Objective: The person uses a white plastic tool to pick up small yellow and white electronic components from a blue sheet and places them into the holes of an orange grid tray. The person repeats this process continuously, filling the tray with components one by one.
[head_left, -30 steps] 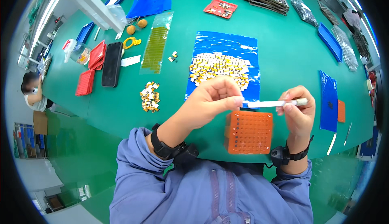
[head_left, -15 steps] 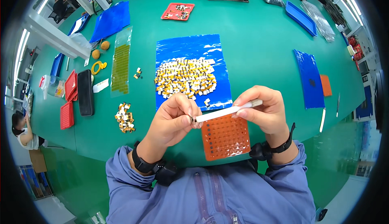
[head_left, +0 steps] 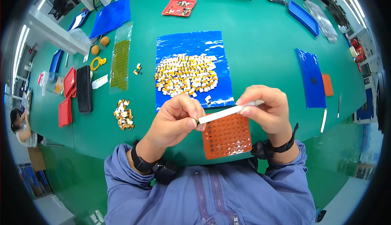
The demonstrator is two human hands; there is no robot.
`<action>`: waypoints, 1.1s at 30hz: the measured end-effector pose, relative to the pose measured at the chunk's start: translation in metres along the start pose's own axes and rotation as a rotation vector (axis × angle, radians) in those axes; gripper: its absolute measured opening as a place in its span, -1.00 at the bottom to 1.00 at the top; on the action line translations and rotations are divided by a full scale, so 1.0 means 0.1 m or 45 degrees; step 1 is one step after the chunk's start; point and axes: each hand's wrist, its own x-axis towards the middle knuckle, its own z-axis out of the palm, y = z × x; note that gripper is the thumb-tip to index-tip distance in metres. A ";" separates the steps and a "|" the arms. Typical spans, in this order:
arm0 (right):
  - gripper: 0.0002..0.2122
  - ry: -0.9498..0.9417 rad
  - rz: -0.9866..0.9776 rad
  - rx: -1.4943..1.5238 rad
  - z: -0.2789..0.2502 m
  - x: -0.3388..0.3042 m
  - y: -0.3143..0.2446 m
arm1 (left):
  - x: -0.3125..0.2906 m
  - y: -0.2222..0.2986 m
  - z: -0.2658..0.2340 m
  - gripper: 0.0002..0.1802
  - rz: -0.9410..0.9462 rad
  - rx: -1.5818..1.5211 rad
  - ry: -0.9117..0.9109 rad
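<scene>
My left hand point(head_left: 173, 119) pinches a tiny dark part point(head_left: 197, 122) between thumb and fingertips; its exact kind is too small to make out. In my right hand point(head_left: 266, 109) is a slim white stick point(head_left: 221, 114), gripped near its rounded end. The stick's flat tip meets or nearly meets the dark part. Below both hands lies an orange tray point(head_left: 230, 145) with rows of round pockets, several at its left edge filled with dark pieces. Beyond my fingers, a heap of small white, yellow and black parts point(head_left: 185, 74) rests on a blue sheet point(head_left: 189, 41).
Left of my hands is a smaller heap of similar parts point(head_left: 124, 114). Farther left lie a black case point(head_left: 84, 90), red trays point(head_left: 65, 113) and yellow-green strips point(head_left: 120, 64). A red tray point(head_left: 179, 7) stands at the back; a second blue sheet point(head_left: 311, 80) and tweezers point(head_left: 339, 105) lie right.
Both hands keep their grips with only slight movement. The stick's tip and the dark part sit a touch lower and farther right. The whole view has shifted a little.
</scene>
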 end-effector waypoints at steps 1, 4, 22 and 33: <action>-0.90 -0.025 -0.059 -0.123 -0.01 0.02 -0.01 | 0.00 0.00 -0.01 -0.90 -0.001 0.025 -0.005; -0.91 -0.036 -0.133 -0.292 0.02 0.02 -0.04 | -0.01 0.01 -0.01 -0.91 -0.004 0.046 0.022; -0.90 0.069 -0.330 -0.354 0.19 0.01 -0.07 | -0.04 0.07 -0.01 -0.89 -0.065 0.189 0.002; -0.91 0.121 -0.287 -0.408 0.24 0.03 -0.13 | -0.04 0.08 -0.02 -0.90 -0.066 0.228 -0.006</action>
